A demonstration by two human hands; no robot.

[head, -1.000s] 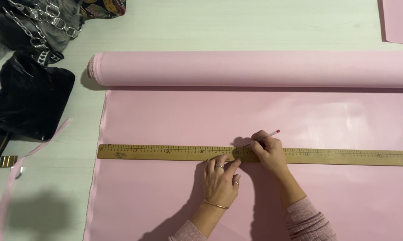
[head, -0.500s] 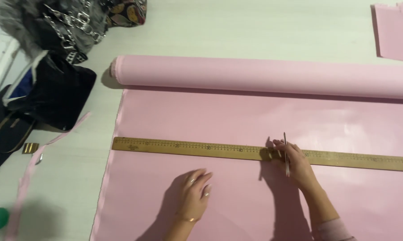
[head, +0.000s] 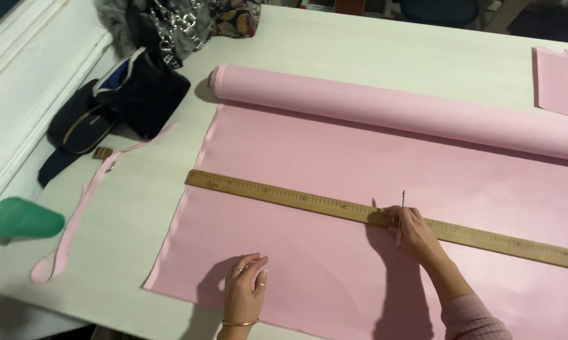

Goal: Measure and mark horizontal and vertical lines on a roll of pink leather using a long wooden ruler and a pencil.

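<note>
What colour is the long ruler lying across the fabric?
The ruler is light brown wood with dark markings, lying on pink fabric; the head view shows it.

- Your long wooden ruler (head: 309,200) lies flat, slanting across the unrolled pink fabric (head: 334,151).
- Your thin marking pencil (head: 401,217) stands nearly upright against the ruler's edge.
- The fabric lies smooth, its roll at the far edge.

The unrolled fabric (head: 359,258) and its roll (head: 384,107) were one plain pale pink. Across the fabric, the wooden ruler (head: 296,196) was tan with dark tick marks. Left of the fabric, a pink strip (head: 76,214) matched it, and a bag (head: 139,94) was black. Farther left, a cone-shaped object (head: 22,218) was mint green. The table (head: 359,50) was off-white.
</note>
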